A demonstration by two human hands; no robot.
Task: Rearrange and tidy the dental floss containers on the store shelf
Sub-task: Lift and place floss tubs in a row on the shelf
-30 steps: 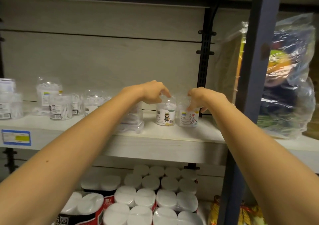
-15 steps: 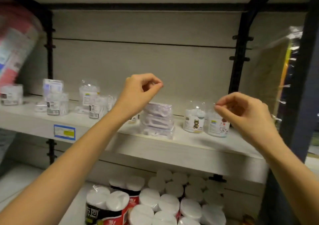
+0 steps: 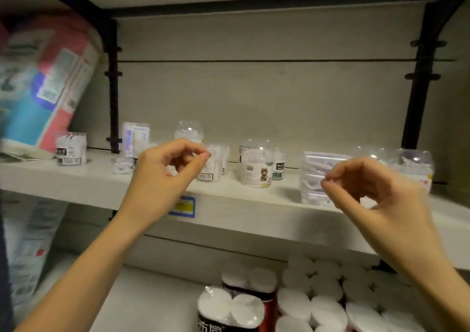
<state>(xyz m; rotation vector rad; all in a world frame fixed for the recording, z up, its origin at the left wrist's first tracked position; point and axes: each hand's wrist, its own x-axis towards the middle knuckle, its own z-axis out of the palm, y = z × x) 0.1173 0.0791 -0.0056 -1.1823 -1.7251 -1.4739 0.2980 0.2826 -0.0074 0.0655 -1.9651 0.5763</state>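
Grip released: left hand [image 3: 165,179] and right hand [image 3: 368,194], curled and empty, have pulled back from the right-end tubs [image 3: 417,165]; left tubs [image 3: 71,148] seem next.

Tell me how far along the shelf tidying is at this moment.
Looks done: the right-end containers stand together beside the clear pack. In hand: nothing; the left hand and right hand hover empty, fingers curled. Remaining: the left-side containers sit scattered at uneven depths.
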